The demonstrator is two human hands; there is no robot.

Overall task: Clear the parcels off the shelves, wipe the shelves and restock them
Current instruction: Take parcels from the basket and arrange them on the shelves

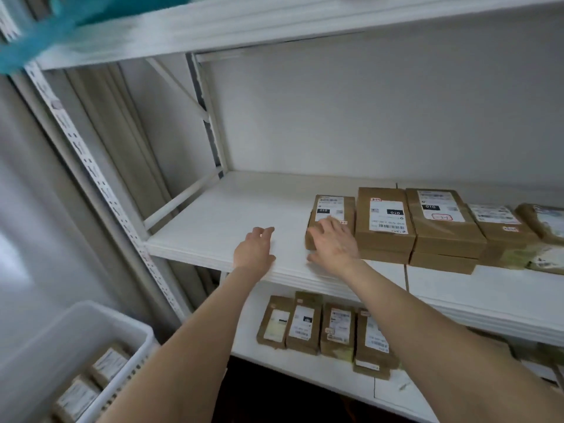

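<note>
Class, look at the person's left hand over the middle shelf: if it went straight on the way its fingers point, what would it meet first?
Probably the back wall: the left hand points across bare shelf, just left of the nearest parcel, though depth is unclear.

Left parcel: you read "010", white on a black patch.
Middle parcel: you read "010" likewise.
Right parcel: "010" again; red-framed sticker illegible to you.
</note>
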